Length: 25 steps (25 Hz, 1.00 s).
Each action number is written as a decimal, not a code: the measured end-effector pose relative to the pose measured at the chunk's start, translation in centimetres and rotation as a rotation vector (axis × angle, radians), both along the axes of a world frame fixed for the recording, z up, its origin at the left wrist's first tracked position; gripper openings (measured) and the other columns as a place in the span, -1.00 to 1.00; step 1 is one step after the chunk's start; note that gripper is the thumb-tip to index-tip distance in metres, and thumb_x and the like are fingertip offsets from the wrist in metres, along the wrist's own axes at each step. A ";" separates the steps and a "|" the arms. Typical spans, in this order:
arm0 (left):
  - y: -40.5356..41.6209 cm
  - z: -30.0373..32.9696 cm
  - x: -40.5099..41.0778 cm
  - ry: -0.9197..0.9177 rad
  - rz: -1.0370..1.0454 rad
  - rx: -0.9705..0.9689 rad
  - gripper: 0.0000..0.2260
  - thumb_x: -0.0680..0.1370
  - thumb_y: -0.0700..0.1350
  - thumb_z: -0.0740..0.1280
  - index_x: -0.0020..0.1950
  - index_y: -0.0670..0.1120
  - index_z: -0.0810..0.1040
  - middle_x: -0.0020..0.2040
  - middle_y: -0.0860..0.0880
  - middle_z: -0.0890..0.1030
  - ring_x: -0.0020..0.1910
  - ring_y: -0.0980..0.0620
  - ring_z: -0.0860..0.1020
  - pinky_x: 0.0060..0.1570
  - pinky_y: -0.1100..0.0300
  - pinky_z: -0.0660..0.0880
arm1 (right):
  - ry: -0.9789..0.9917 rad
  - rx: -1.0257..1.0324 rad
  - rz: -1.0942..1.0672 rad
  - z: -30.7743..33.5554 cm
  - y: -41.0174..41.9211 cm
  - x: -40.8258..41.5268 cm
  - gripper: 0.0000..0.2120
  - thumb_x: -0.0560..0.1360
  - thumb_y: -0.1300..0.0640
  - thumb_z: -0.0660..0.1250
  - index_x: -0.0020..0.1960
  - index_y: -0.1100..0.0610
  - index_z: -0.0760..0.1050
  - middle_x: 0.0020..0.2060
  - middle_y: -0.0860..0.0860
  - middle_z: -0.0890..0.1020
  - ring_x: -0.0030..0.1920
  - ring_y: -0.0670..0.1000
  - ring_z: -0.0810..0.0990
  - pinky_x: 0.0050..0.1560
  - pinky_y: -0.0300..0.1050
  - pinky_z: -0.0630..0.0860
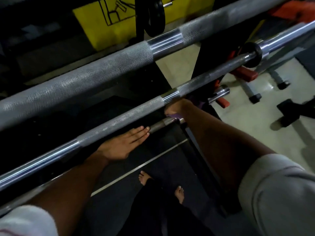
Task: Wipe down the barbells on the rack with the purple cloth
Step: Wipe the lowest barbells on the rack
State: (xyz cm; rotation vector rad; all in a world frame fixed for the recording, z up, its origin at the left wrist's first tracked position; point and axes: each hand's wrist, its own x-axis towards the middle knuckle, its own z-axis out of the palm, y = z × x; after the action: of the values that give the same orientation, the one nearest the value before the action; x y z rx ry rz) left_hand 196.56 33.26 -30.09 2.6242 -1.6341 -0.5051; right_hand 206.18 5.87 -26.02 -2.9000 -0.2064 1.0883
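Note:
Three steel barbells lie one below the other, running diagonally. The top barbell [105,72] is thick and knurled. The middle barbell [119,118] crosses in front of both my hands. Below it a lower barbell [159,124] shows only a short stretch. My left hand [122,145] reaches under the middle bar with straight fingers whose tips touch the lower bar. My right hand [177,108] grips the purple cloth [175,115] around the lower bar, partly hidden behind the middle bar.
A black rack upright [209,53] stands behind the bars. Red-handled gear [245,74] and bench feet [255,97] sit on the pale floor at right. A black weight plate [155,16] hangs before a yellow panel [105,23] at the top. My bare feet [179,193] stand on dark matting.

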 end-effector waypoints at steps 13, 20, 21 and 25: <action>0.3 -0.7 -0.4 -0.074 0.047 -0.071 -0.35 0.52 -0.19 0.05 0.63 -0.17 -0.02 0.64 -0.12 -0.06 0.62 -0.05 -0.09 0.56 0.16 -0.13 | -0.177 0.024 0.127 0.5 -0.3 -1.4 -0.80 0.59 0.04 0.27 0.08 0.13 0.58 0.04 0.09 0.63 0.06 0.12 0.60 -0.04 -0.11 0.37; 0.3 -0.6 -0.4 -0.058 0.040 -0.063 -0.33 0.48 -0.21 0.06 0.62 -0.21 0.05 0.63 -0.16 0.02 0.61 -0.05 -0.11 0.55 0.20 -0.19 | -0.207 -0.124 0.093 -0.3 0.8 -2.0 -0.80 0.59 0.08 0.27 0.15 0.12 0.58 0.09 0.08 0.65 0.10 0.13 0.63 0.00 -0.11 0.45; 0.3 -0.5 -0.5 -0.053 0.051 -0.059 -0.34 0.49 -0.21 0.06 0.62 -0.21 0.05 0.63 -0.15 0.00 0.61 -0.04 -0.12 0.55 0.21 -0.19 | -0.350 -0.086 0.040 -0.9 0.5 -3.0 -0.78 0.58 0.05 0.29 0.16 0.11 0.56 0.08 0.09 0.64 0.11 0.15 0.61 0.06 -0.05 0.44; 0.5 -0.3 -0.2 -0.017 0.054 -0.080 -0.36 0.54 -0.24 0.11 0.62 -0.20 0.02 0.64 -0.11 -0.08 0.61 -0.03 -0.13 0.54 0.21 -0.20 | -0.833 0.401 -0.203 -3.1 -1.3 -9.7 -0.66 0.45 0.21 0.44 0.22 0.17 0.53 0.18 0.11 0.60 0.32 0.18 0.50 0.46 0.22 0.29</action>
State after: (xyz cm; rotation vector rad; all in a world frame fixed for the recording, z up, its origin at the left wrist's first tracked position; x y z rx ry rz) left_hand 196.31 33.73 -30.41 2.6139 -1.5486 -0.4081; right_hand 196.51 4.60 -29.07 -2.7182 -0.1194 -0.2158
